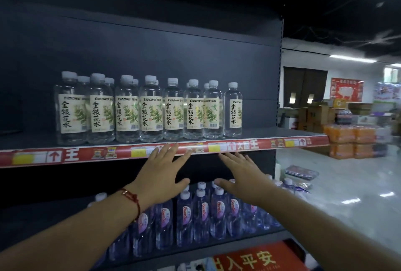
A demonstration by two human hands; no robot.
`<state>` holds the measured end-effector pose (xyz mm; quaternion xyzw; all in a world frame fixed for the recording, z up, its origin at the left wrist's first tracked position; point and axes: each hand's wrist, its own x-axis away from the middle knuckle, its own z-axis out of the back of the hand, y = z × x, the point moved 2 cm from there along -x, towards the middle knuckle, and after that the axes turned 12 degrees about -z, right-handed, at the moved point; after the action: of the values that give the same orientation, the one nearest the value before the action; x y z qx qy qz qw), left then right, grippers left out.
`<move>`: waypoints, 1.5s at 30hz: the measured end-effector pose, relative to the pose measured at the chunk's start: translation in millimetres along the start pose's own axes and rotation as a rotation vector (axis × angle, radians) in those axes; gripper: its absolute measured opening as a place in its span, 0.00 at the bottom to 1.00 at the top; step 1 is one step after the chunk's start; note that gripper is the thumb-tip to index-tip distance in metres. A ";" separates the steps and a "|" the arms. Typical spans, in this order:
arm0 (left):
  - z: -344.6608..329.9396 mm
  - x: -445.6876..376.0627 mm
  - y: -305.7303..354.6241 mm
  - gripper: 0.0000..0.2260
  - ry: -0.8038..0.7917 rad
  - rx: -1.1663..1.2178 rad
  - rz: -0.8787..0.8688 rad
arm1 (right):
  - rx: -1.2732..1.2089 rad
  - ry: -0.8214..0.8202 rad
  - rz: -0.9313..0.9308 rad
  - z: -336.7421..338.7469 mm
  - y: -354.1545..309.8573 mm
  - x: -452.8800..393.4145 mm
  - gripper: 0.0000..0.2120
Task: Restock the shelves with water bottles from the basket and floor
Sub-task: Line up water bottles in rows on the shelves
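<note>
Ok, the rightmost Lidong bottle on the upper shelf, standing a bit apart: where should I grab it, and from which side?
Judging by its pose, take the rightmost bottle round the labelled middle of its body, coming from the front right. It stands upright, the shelf to its right is bare, and its left side sits close to the neighbouring bottle. Both the left hand and the right hand are open below the shelf edge.

Clear bottles (149, 109), white caps, cream labels: upright rows, upper shelf (256, 135); blue-tinted bottles (201, 212), upright, lower shelf (217, 243)
</note>
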<state>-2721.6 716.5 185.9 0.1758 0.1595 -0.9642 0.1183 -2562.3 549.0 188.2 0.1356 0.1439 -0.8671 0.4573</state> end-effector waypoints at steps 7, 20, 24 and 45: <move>31.4 85.2 0.6 0.36 -0.039 -0.046 0.098 | -0.135 -0.042 0.079 4.7 -50.4 33.9 0.37; 46.4 161.6 -63.7 0.35 -0.042 -0.092 0.300 | -0.267 -0.116 0.296 -4.3 -142.5 39.5 0.36; 50.6 134.1 -122.5 0.36 0.126 -0.182 0.265 | -0.259 -0.074 0.334 -2.8 -179.5 -6.8 0.38; 192.2 90.6 -298.2 0.33 -0.094 0.305 0.352 | -0.349 -0.209 0.321 162.3 -309.2 -177.9 0.32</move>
<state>-2946.7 908.4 401.6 0.1716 -0.0269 -0.9488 0.2639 -2739.4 789.6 441.9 -0.0144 0.2198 -0.7547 0.6180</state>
